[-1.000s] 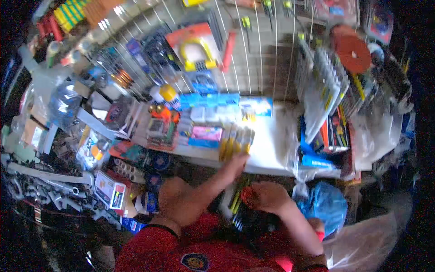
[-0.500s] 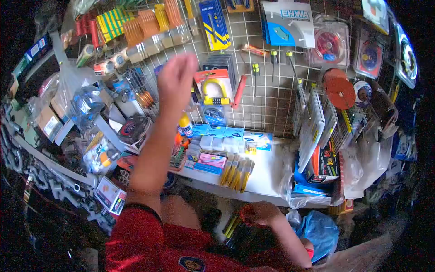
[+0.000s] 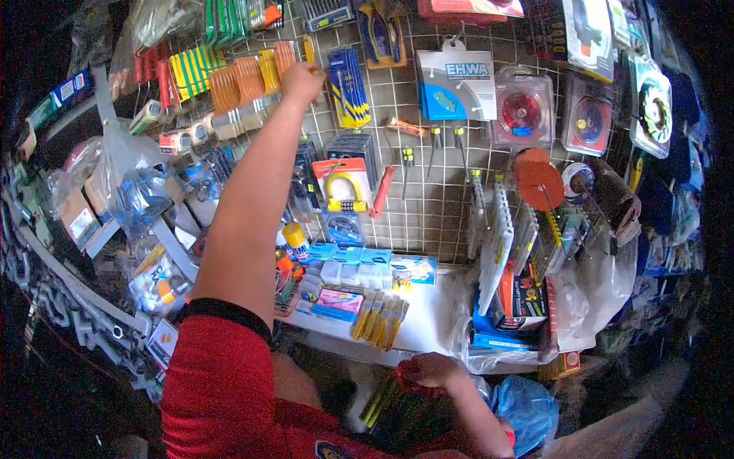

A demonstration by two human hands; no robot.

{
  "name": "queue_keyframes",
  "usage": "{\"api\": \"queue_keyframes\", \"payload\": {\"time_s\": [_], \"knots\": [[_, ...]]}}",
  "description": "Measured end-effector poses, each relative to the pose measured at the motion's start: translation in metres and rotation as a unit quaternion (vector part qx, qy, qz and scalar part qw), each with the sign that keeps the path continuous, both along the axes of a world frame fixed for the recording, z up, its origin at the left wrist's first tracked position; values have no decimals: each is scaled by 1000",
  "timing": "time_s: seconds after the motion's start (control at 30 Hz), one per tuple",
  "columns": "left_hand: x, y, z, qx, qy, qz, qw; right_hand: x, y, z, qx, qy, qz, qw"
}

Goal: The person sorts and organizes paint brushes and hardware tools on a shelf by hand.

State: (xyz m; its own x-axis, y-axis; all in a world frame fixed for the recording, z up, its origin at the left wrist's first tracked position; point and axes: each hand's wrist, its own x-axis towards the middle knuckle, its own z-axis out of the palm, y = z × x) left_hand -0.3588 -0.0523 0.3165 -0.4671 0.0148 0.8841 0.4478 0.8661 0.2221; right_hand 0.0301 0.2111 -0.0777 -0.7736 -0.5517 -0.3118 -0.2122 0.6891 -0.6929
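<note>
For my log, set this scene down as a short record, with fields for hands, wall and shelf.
Left hand: raised to the wire grid, beside the orange brushes; contact unclear
Right hand: low, in front of the shelf, fingers closed on a red item
Wall: blue packs, yellow lock, red disc
Shelf: yellow brushes, pink pack
Unclear: what the red item is

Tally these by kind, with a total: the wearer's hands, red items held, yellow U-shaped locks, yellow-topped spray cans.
Hands: 2 (left hand, right hand)
Held red item: 1
Yellow U-shaped lock: 1
Yellow-topped spray can: 1
Total: 5
</note>
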Motion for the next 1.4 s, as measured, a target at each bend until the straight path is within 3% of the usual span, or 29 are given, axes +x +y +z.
{"api": "queue_keyframes", "payload": {"time_s": [0.07, 0.13, 0.27, 0.3, 0.37, 0.43, 0.5, 0.57, 0.63, 0.7, 0.77, 0.87, 0.97, 1.07, 1.23, 1.3, 1.37, 1.4], "knots": [[5, -7, 2, -6, -8, -28, 1000, -4, 1, -16, 58, 24, 18, 998], [21, -6, 3, -2, 40, -66, 997, -11, 1, -33, 42, 20, 38, 998], [21, -17, 7, 76, 25, -66, 995, -13, 4, -38, 20, 78, 66, 995], [28, -15, 3, 121, 18, -115, 986, -12, 2, -36, 21, 78, 66, 995], [36, -16, 1, 148, 35, -122, 981, -11, -2, -29, 59, -93, -20, 994], [46, -21, -3, 175, 52, -129, 975, -10, -3, -41, 71, -57, -17, 996], [60, -27, -4, 203, 28, -219, 954, -9, -3, -40, 81, -20, -14, 996], [79, -31, -5, 206, 32, -206, 956, -6, -5, -26, 86, -41, -9, 995], [89, -38, -5, 209, 36, -194, 958, -14, -5, -58, 77, -32, -6, 997], [94, -49, -7, 236, 21, -352, 906, -20, -4, -79, 67, -24, -2, 997], [118, -48, -9, 239, 26, -362, 901, -22, -5, -86, 94, 15, 5, 995], [146, -52, -13, 237, 17, -358, 903, 2, -13, -3, 83, -35, -8, 996], [147, -64, -17, 225, 14, -380, 897, -2, -12, -11, 43, -34, 50, 997], [151, -70, -16, 245, -7, -384, 890, -1, -13, -22, 59, -13, 28, 998], [152, -88, -8, 265, -91, -480, 831, -1, -13, -16, 6, -38, 49, 998], [158, -87, -9, 294, -85, -466, 830, -1, -13, -16, -11, -32, 64, 997], [172, -84, -6, 324, -88, -446, 830, -4, -14, -28, 10, -143, -20, 989], [180, -82, -6, 326, -88, -446, 829, -5, -13, -30, 11, -143, -20, 989]]}}
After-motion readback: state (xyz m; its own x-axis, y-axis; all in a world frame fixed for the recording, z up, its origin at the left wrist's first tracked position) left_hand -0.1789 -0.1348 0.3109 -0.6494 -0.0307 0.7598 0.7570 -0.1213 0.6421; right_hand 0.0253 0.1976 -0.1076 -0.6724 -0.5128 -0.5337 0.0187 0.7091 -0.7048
